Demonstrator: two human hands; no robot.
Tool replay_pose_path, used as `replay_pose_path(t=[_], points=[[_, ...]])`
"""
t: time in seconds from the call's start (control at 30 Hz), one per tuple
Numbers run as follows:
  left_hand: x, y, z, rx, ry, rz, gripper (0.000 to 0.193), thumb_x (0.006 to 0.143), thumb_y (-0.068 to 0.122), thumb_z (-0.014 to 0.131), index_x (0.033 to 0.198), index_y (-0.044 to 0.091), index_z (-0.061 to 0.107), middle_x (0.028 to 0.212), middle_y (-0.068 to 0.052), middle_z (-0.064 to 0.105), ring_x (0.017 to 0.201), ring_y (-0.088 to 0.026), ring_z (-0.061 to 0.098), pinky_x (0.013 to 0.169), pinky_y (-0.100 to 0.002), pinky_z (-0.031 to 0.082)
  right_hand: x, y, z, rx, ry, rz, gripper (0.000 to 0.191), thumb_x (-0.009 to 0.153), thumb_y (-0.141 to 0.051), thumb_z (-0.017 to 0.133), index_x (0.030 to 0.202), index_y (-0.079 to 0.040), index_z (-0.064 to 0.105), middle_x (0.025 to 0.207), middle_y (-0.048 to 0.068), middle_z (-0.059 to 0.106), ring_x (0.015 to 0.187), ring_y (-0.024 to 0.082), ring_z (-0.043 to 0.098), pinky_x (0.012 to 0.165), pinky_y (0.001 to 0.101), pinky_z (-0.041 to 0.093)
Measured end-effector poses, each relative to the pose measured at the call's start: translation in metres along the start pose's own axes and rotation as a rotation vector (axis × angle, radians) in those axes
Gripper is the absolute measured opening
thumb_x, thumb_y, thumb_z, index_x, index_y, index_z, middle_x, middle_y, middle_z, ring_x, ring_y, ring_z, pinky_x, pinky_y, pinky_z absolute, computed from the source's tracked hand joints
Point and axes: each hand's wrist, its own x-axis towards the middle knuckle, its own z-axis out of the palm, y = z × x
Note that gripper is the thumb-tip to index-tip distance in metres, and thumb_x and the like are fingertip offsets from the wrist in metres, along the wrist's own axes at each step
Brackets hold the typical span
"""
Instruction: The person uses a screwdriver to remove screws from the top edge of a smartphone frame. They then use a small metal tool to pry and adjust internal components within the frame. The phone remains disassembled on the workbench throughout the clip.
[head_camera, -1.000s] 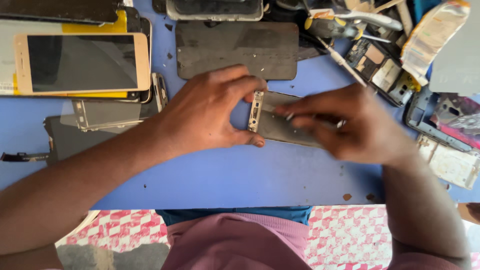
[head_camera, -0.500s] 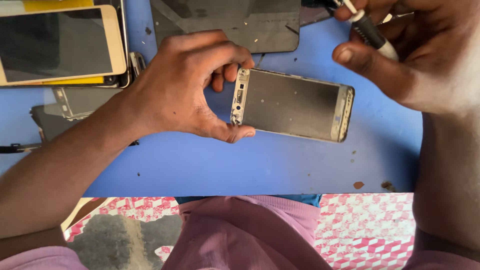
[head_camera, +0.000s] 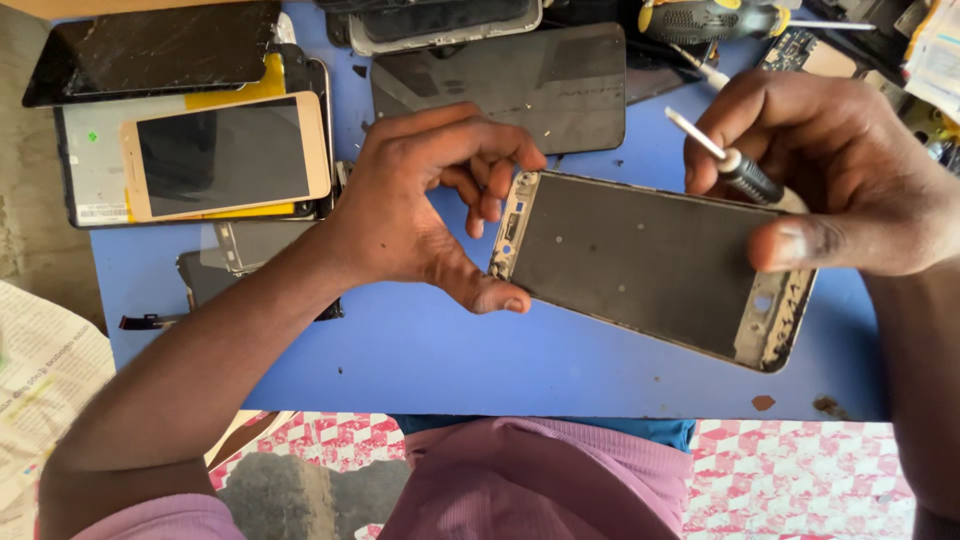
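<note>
Gold-edged metal phone frame with dark grey flat inner plate, stripped, tilted above blue tabletop, held at both short ends; thin black-handled screwdriver with white shaft, pinched above frame's right end.

This is a phone repair workshop. A blue table is covered along its far edge with phone parts: a cracked black screen at the far left corner, a gold phone front just below it, and a dark back panel in the middle. A yellow and black screwdriver and a small circuit board lie near the far right corner.
</note>
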Motion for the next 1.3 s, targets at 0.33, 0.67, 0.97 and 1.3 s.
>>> replay_pose_path(t=[0.33, 0.67, 0.97, 1.3], points=[[0.003, -0.001, -0.001, 0.006, -0.059, 0.005, 0.078, 0.07, 0.035, 0.103, 0.131, 0.005, 0.066, 0.104, -0.002, 0.063, 0.089, -0.009, 0.068, 0.076, -0.022, 0.065, -0.004, 0.004, -0.001, 0.069, 0.037, -0.032, 0.08, 0.08, -0.065, 0.079, 0.114, 0.005, 0.061, 0.105, 0.011, 0.067, 0.092, 0.016, 0.072, 0.083, 0.0255, 0.059], [-0.002, -0.001, 0.009, 0.242, -0.208, 0.012, 0.096, 0.059, 0.048, 0.098, 0.137, 0.007, 0.061, 0.116, -0.007, 0.063, 0.093, -0.018, 0.067, 0.08, -0.03, 0.06, -0.01, 0.011, -0.001, 0.108, 0.133, 0.047, 0.082, 0.081, -0.066, 0.079, 0.112, 0.008, 0.06, 0.097, 0.017, 0.068, 0.082, 0.018, 0.071, 0.072, 0.0261, 0.059], [-0.003, -0.001, 0.016, 0.256, -0.057, 0.064, 0.093, 0.065, 0.046, 0.1, 0.139, 0.008, 0.057, 0.122, -0.008, 0.053, 0.084, -0.015, 0.063, 0.071, -0.026, 0.061, -0.006, 0.003, 0.0, 0.152, 0.188, -0.001, 0.053, 0.089, -0.041, 0.08, 0.108, 0.004, 0.06, 0.095, 0.015, 0.067, 0.086, 0.02, 0.071, 0.079, 0.0301, 0.06], [-0.004, 0.004, 0.022, 0.376, 0.088, 0.131, 0.085, 0.068, 0.033, 0.099, 0.136, 0.004, 0.055, 0.124, -0.01, 0.05, 0.102, -0.025, 0.066, 0.085, -0.034, 0.061, -0.004, -0.014, 0.011, -0.76, 0.491, -0.07, 0.045, 0.096, -0.021, 0.078, 0.118, 0.012, 0.056, 0.068, 0.007, 0.056, 0.057, 0.011, 0.051, 0.049, 0.0229, 0.037]])
